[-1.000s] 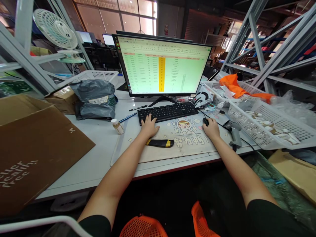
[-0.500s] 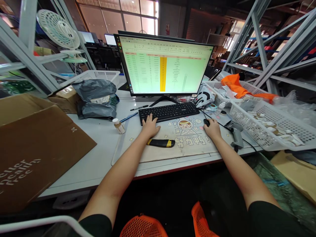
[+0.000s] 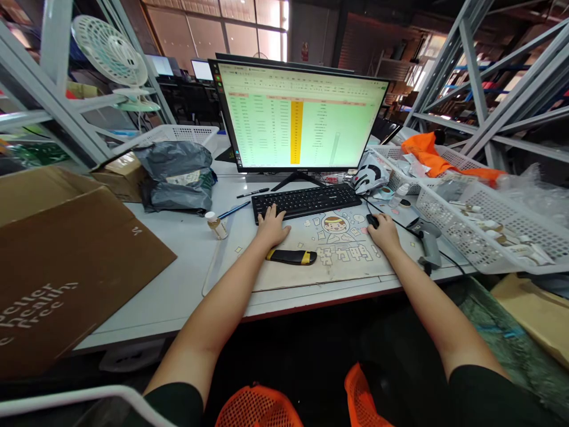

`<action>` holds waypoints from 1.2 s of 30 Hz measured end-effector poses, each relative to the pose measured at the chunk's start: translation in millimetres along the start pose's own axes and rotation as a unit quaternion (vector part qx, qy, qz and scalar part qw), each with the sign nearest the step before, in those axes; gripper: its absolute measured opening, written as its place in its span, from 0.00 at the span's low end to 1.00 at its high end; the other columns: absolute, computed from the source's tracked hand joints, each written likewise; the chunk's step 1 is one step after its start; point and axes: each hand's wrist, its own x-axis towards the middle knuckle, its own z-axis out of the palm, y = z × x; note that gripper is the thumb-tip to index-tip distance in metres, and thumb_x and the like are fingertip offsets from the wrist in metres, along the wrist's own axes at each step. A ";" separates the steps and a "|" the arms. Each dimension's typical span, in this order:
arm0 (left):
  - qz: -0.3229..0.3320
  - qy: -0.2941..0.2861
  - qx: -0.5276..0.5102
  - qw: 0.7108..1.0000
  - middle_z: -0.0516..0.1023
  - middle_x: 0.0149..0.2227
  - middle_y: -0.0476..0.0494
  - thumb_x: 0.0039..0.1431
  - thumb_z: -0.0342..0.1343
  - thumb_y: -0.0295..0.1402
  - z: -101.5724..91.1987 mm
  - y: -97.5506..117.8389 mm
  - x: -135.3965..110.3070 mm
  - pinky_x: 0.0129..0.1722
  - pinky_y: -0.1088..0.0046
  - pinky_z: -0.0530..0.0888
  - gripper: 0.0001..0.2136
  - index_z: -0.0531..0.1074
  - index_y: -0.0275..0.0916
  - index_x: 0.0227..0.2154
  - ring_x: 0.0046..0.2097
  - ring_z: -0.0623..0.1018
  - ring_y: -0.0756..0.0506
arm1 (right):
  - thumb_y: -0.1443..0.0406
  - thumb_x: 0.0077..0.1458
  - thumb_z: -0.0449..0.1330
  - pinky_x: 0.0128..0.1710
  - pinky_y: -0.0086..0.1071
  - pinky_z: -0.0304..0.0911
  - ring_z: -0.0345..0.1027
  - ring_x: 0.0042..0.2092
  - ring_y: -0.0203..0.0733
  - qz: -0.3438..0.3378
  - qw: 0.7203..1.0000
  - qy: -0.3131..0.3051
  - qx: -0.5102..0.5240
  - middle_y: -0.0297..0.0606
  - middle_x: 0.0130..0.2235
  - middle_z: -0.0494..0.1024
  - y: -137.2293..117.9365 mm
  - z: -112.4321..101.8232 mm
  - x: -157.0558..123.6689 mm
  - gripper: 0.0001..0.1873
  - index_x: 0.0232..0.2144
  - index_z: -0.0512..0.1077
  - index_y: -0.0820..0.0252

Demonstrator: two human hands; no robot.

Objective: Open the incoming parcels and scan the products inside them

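Your left hand (image 3: 272, 228) is lying spread on the keyboard (image 3: 306, 201); your right hand (image 3: 384, 233) is cupping the mouse (image 3: 371, 220), spreadsheet work looking unfinished.

A monitor (image 3: 302, 115) showing a green spreadsheet stands at the back of the white table (image 3: 178, 284). A black-and-yellow utility knife (image 3: 291, 257) lies on the printed desk mat (image 3: 342, 261). Left of the mat stand a small bottle (image 3: 217, 225), a grey mailer bag (image 3: 175, 176) and a cardboard box (image 3: 66, 261). A barcode scanner (image 3: 429, 240) lies beside 1 white basket (image 3: 493, 234). A white fan (image 3: 111, 59) stands upper left.
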 end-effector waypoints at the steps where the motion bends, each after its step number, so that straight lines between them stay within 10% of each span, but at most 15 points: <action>1: -0.001 0.000 0.000 1.000 0.42 0.80 0.30 0.71 0.52 0.44 -0.2 0.1 -0.1 0.76 0.39 0.50 0.33 0.61 0.38 0.74 0.80 0.47 0.29 | 0.62 0.55 0.58 0.63 0.52 0.66 0.70 0.59 0.60 0.000 1.000 0.000 0.000 0.55 0.59 0.75 0.1 0.1 0.1 0.27 0.55 0.78 0.62; 36: 0.003 -0.005 -0.017 1.000 0.42 0.80 0.27 0.71 0.54 0.43 -2.3 0.0 -1.5 0.76 0.37 0.48 0.33 0.61 0.37 0.74 0.80 0.46 0.28 | 0.61 0.54 0.58 0.59 0.51 0.67 0.70 0.56 0.60 0.036 0.999 -0.007 -0.031 0.54 0.57 0.76 -8.8 -9.0 -2.4 0.27 0.54 0.78 0.62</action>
